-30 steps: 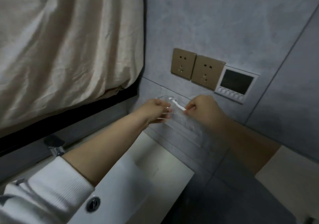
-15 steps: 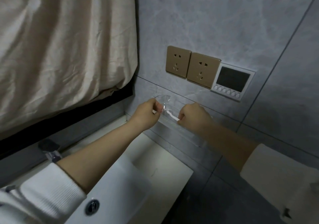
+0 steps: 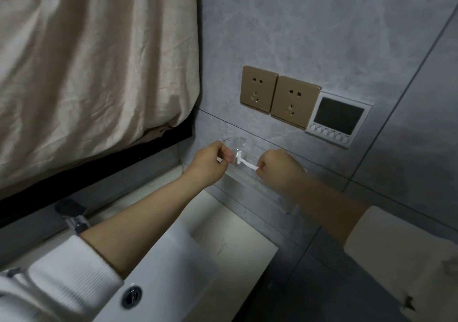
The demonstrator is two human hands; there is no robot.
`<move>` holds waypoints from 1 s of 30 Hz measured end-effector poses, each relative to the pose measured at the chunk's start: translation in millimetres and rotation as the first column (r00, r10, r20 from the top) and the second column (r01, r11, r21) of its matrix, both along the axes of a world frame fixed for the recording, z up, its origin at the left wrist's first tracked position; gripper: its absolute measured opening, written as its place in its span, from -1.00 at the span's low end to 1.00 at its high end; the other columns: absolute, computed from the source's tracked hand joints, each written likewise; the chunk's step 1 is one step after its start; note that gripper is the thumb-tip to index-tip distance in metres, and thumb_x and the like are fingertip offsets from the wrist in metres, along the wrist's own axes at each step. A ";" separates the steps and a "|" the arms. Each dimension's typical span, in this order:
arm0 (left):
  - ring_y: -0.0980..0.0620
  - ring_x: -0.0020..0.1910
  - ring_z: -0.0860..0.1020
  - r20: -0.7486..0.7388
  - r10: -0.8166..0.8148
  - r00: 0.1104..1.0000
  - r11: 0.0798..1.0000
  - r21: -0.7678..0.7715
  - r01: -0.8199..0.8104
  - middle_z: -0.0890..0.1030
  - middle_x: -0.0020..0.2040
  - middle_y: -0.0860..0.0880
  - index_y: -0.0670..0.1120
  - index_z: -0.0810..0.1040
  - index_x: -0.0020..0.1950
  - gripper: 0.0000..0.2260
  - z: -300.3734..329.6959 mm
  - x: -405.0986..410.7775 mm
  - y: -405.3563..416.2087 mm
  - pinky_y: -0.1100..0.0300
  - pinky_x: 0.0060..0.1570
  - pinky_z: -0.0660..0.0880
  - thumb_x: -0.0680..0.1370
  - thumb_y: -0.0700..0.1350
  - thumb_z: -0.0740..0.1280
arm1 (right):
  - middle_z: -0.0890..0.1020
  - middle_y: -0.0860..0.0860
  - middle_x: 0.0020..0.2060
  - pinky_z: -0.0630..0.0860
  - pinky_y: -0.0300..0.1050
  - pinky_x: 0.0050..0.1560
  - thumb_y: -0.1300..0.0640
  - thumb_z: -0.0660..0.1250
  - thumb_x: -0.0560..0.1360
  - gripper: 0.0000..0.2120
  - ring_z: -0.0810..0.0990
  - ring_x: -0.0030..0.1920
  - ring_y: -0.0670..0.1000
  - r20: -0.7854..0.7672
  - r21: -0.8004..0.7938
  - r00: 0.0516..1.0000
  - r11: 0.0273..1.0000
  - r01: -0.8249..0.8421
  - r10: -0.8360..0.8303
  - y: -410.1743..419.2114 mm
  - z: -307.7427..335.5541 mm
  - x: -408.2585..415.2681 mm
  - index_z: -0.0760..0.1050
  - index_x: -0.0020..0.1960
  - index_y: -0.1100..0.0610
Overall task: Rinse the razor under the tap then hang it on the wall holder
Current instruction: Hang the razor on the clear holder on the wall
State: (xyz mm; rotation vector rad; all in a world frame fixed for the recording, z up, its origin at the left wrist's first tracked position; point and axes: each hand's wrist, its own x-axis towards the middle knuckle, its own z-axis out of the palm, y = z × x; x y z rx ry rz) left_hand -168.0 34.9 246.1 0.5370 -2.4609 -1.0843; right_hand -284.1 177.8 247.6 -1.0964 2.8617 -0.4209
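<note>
At centre frame your left hand (image 3: 210, 164) and right hand (image 3: 280, 170) pinch the white razor (image 3: 244, 163) at the clear wall holder (image 3: 250, 180); grey tiled wall (image 3: 322, 36), no legible writing

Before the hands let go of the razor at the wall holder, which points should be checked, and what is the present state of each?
1. Right hand pinches the white razor by its handle end: ok.
2. Left hand is closed on the razor's other end: ok.
3. Razor is level with the clear wall holder: ok.
4. Razor is hooked in the holder: cannot tell, the plastic is transparent.
5. Razor is rinsed clean: cannot tell.
6. Wall sockets are above the holder, apart from the hands: ok.
</note>
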 end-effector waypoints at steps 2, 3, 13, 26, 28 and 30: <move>0.06 -0.12 0.57 0.000 0.004 1.000 1.000 0.003 -0.004 0.59 -0.15 0.08 -0.08 0.50 -0.07 -0.85 0.5 -0.2 1.2 0.21 0.04 0.50 0.52 -0.32 0.24 | 0.71 0.12 -0.13 0.66 -0.03 -0.01 0.13 0.34 0.55 -0.80 0.70 -0.12 0.08 0.034 -0.022 0.999 1.000 0.002 -0.001 0.0 0.1 -3.7 0.66 0.05 0.21; 0.05 -0.10 0.57 0.001 0.004 1.000 1.000 0.003 -0.004 0.59 -0.15 0.07 -0.08 0.49 -0.07 -0.85 0.9 -0.6 1.7 0.19 0.06 0.51 0.52 -0.32 0.24 | 0.72 0.12 -0.13 0.66 -0.02 0.00 0.13 0.34 0.54 -0.80 0.70 -0.12 0.09 0.046 -0.029 0.999 1.000 -0.001 0.003 0.2 -0.1 -5.6 0.66 0.06 0.21; -0.04 -0.03 0.62 0.007 0.022 1.000 1.000 -0.014 -0.022 0.63 -0.12 0.03 -0.07 0.50 -0.09 -0.85 0.4 -4.0 2.4 0.06 0.13 0.55 0.50 -0.31 0.23 | 0.71 0.07 -0.11 0.64 -0.05 -0.03 0.09 0.45 0.47 -0.84 0.67 -0.10 0.05 0.004 -0.025 1.000 0.999 -0.030 0.030 2.9 -5.2 -8.1 0.68 0.01 0.12; 0.01 -0.16 0.60 -0.169 0.181 0.969 0.983 0.050 -0.175 0.65 -0.10 0.01 -0.06 0.51 -0.15 -0.88 -7.5 -3.7 1.2 0.35 -0.15 0.46 0.53 -0.24 0.25 | 0.69 0.04 -0.26 0.63 -0.10 -0.08 0.01 0.48 0.44 -0.83 0.68 -0.18 0.05 0.008 -0.031 1.000 0.999 -0.008 0.008 3.5 -6.4 -7.4 0.67 -0.14 0.12; 0.00 -0.16 0.63 -0.165 0.222 0.961 0.973 0.097 -0.208 0.64 -0.17 0.04 -0.03 0.51 -0.15 -0.89 -9.8 -4.5 -1.4 0.23 -0.09 0.50 0.54 -0.19 0.25 | 0.67 0.03 -0.29 0.62 -0.10 -0.10 0.01 0.47 0.44 -0.83 0.67 -0.19 0.05 0.014 -0.026 1.000 1.000 -0.009 0.009 3.4 -5.8 -6.2 0.66 -0.15 0.12; 0.01 -0.17 0.63 -0.153 0.229 0.961 0.970 0.117 -0.212 0.62 -0.22 0.07 -0.03 0.51 -0.15 -0.89 -10.6 -4.7 -2.0 0.24 -0.11 0.50 0.55 -0.18 0.25 | 0.67 0.04 -0.29 0.61 -0.11 -0.12 0.01 0.46 0.45 -0.82 0.68 -0.19 0.05 0.022 -0.019 1.000 1.000 -0.008 0.008 3.4 -5.6 -5.5 0.65 -0.15 0.14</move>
